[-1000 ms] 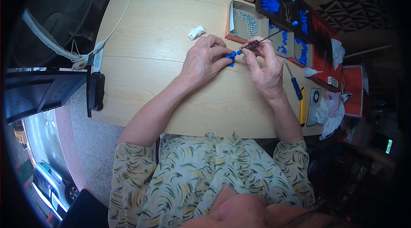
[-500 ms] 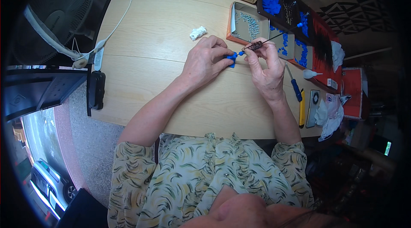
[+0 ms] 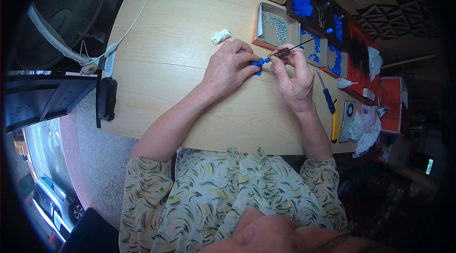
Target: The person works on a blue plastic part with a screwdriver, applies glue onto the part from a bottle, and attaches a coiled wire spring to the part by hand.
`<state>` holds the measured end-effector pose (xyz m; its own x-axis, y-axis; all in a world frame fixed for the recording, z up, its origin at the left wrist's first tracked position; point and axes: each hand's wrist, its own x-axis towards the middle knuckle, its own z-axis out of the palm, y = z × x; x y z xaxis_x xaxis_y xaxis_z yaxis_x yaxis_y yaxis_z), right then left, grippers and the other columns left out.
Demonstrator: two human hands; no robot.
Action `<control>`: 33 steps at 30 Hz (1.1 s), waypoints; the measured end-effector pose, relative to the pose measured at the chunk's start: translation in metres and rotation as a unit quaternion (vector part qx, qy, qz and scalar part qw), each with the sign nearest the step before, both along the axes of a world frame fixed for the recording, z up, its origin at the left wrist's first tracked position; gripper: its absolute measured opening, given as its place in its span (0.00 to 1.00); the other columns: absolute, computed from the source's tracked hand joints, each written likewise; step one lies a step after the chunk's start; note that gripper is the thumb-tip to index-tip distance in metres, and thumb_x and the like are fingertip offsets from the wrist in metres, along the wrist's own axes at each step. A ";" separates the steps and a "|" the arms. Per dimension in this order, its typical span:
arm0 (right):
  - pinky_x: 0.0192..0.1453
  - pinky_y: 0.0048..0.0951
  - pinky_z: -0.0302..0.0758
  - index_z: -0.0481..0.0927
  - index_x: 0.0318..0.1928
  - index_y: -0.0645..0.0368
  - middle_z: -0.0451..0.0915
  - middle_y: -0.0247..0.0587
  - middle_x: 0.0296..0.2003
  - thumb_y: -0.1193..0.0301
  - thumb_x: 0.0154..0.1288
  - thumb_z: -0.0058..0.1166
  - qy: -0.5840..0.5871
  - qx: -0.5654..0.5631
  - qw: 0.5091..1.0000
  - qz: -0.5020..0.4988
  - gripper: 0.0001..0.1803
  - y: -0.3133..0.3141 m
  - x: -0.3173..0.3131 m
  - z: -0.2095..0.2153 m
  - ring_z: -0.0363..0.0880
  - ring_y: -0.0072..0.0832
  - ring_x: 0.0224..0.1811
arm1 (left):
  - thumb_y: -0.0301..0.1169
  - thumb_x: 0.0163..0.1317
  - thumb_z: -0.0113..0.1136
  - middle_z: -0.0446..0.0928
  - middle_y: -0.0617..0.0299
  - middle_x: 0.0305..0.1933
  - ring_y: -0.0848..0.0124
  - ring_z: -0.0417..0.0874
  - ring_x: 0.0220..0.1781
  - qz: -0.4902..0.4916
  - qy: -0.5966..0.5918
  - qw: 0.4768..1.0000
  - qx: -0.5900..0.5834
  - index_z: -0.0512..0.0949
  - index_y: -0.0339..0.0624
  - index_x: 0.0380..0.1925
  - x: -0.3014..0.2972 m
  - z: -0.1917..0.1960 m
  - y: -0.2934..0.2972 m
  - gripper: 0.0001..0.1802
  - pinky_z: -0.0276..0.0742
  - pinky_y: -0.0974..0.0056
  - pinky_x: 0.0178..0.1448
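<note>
Left hand [image 3: 229, 66] closed around small blue plastic part [image 3: 258, 65], held just above wooden table [image 3: 161, 44]. Right hand [image 3: 295, 79] pinching thin dark tool [image 3: 288, 50], tip meeting blue part between both hands. Grey tray of small metal pieces [image 3: 277, 28] just beyond hands. White crumpled wad [image 3: 220, 36] near left hand. Blue-handled screwdriver [image 3: 327, 95] and yellow utility knife [image 3: 335, 121] right of right wrist. Fan [image 3: 57, 15] at far left.
</note>
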<state>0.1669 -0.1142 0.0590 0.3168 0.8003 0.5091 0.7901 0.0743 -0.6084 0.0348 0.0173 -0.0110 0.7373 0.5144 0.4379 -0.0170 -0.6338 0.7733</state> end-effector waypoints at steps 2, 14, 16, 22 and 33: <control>0.38 0.27 0.82 0.75 0.51 0.66 0.84 0.42 0.35 0.79 0.68 0.61 -0.009 -0.005 1.000 -0.001 0.14 -0.001 0.000 -0.001 0.87 0.27 0.34 | 0.35 0.55 0.74 0.81 0.61 0.42 0.63 0.82 0.45 -0.001 0.001 1.000 -0.002 0.89 0.47 0.39 0.000 0.001 0.000 0.12 0.80 0.58 0.50; 0.37 0.27 0.83 0.75 0.50 0.67 0.84 0.43 0.34 0.80 0.67 0.63 -0.029 -0.001 1.000 -0.006 0.14 0.000 -0.002 0.000 0.88 0.28 0.34 | 0.36 0.55 0.74 0.80 0.61 0.42 0.64 0.82 0.45 0.003 0.007 1.000 -0.006 0.89 0.46 0.38 -0.001 0.001 -0.001 0.12 0.80 0.58 0.50; 0.37 0.27 0.83 0.75 0.50 0.67 0.84 0.43 0.34 0.79 0.67 0.63 -0.018 0.006 1.000 -0.008 0.14 0.000 -0.001 -0.003 0.88 0.28 0.34 | 0.36 0.55 0.74 0.80 0.61 0.42 0.64 0.82 0.45 0.001 0.005 1.000 -0.005 0.89 0.47 0.38 0.000 0.001 -0.001 0.12 0.80 0.59 0.50; 0.37 0.27 0.83 0.75 0.50 0.67 0.84 0.43 0.35 0.79 0.67 0.63 -0.012 0.011 1.000 -0.007 0.14 0.000 -0.001 -0.004 0.87 0.28 0.34 | 0.36 0.55 0.74 0.80 0.61 0.42 0.64 0.81 0.45 -0.001 0.009 1.000 0.000 0.89 0.47 0.39 0.000 0.002 -0.001 0.12 0.80 0.58 0.49; 0.37 0.27 0.82 0.75 0.50 0.67 0.83 0.43 0.34 0.79 0.67 0.63 -0.026 0.032 0.999 -0.009 0.14 0.001 0.002 -0.006 0.87 0.27 0.33 | 0.35 0.54 0.75 0.80 0.61 0.42 0.64 0.82 0.45 0.002 0.008 1.000 -0.008 0.89 0.47 0.39 0.000 0.003 -0.001 0.12 0.80 0.58 0.49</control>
<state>0.1684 -0.1135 0.0527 0.3029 0.7604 0.5744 0.8218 0.0968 -0.5615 0.0348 0.0160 -0.0080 0.7425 0.5241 0.4171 -0.0015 -0.6214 0.7835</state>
